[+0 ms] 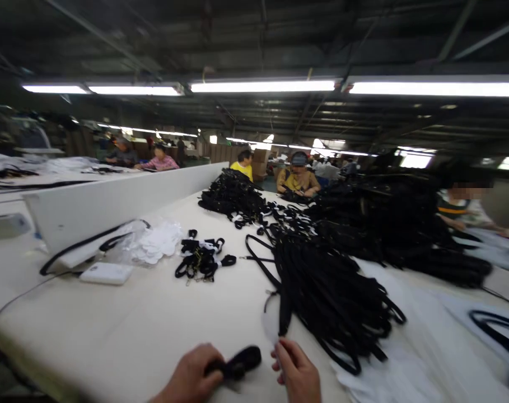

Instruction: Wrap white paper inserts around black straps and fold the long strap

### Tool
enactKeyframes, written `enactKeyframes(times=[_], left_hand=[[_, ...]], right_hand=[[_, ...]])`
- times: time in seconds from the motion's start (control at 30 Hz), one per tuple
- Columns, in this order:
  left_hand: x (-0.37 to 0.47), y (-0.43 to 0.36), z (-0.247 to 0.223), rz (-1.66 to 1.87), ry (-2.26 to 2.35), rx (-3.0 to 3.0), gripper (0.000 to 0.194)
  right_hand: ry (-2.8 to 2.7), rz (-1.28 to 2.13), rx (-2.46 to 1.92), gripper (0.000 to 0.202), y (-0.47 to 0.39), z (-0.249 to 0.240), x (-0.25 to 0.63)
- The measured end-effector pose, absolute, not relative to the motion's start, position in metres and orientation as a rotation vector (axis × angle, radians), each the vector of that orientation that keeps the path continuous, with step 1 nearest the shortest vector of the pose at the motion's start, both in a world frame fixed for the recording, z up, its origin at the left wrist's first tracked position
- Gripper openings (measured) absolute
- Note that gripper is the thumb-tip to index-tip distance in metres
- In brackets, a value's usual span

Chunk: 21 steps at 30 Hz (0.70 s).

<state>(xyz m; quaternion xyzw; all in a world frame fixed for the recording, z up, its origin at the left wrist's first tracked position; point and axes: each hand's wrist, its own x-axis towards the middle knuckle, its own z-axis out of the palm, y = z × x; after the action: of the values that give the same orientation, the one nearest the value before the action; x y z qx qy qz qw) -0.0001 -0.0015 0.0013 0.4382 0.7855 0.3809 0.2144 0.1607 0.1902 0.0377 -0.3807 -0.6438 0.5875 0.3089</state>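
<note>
My left hand (195, 372), at the bottom middle, is closed round a coiled black strap (246, 359) whose folded loop sticks out to the right. Just to its right, my right hand (297, 372) pinches a thin whitish piece (271, 323), blurred, perhaps a paper tag. The end of a black strap from the pile comes down right behind these fingertips; whether they touch it I cannot tell. Beyond my right hand spreads a large heap of black straps (321, 285). A smaller bunch of coiled black straps (199, 258) with metal clips and white bands lies left of it.
White pieces in clear plastic (155, 242) and a white power bank-like box (106, 273) with a cable lie at left. A low white partition (111, 196) runs along the table's (124, 330) left side. More black heaps (380, 218) stand behind; several people sit at far tables.
</note>
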Motion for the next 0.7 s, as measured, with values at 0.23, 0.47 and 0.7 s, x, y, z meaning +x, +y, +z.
enactKeyframes(times=[0.23,0.47,0.7], left_hand=[[-0.015,-0.01,0.032,1.427,1.903,0.908,0.04],[-0.009,-0.009,0.026,1.576,1.735,0.862,0.056],[-0.008,-0.011,0.022,1.606,1.57,0.729,0.094]], right_hand=[[-1.666,1.813,-1.005,0.034,0.157,0.026,0.146],[-1.686,2.11,-0.71,0.025,0.125,0.029,0.122],[-1.632,2.273,-0.615,0.033,0.119,0.025,0.12]])
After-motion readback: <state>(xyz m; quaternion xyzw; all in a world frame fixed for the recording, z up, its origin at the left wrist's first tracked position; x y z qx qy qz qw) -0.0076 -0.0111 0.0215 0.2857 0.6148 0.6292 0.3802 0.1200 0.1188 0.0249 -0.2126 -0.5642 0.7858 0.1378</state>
